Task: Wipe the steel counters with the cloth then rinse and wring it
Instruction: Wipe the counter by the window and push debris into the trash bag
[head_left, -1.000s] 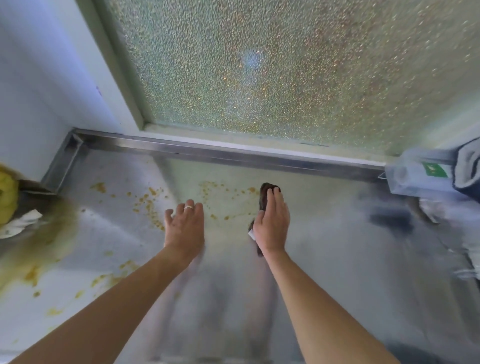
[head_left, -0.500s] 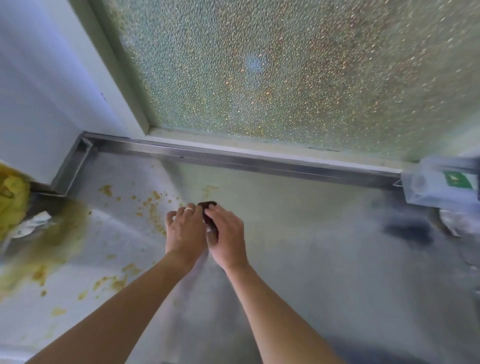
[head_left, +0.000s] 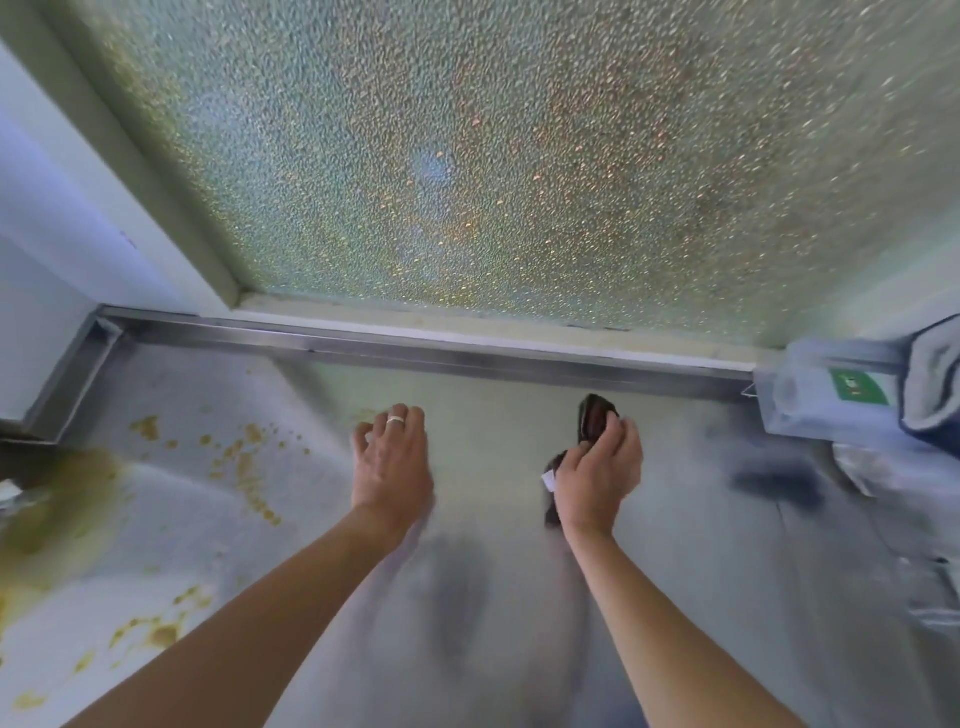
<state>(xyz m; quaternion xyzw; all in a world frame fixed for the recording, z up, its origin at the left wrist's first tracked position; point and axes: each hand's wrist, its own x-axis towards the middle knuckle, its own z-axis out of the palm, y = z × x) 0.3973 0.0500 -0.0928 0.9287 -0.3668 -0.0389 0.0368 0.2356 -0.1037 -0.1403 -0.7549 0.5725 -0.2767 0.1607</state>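
A dark brown cloth (head_left: 596, 419) with a small white tag lies under my right hand (head_left: 597, 470), whose fingers curl over it on the steel counter (head_left: 701, 545). My left hand (head_left: 392, 462), with a ring on one finger, rests flat on the counter a little to the left, holding nothing. Yellow-brown food splatter (head_left: 244, 457) covers the counter left of my left hand, with a larger smear (head_left: 62, 499) at the far left.
A raised steel rim (head_left: 441, 353) runs along the back under a frosted glass pane (head_left: 493, 156). A clear plastic container with a green label (head_left: 831, 395) and grey-blue cloths (head_left: 935, 374) stand at the right. A dark smudge (head_left: 779, 486) marks the counter.
My right hand has slid the cloth from beside my left hand back to the right. The splatter near the middle is gone. My left hand has stayed in place.
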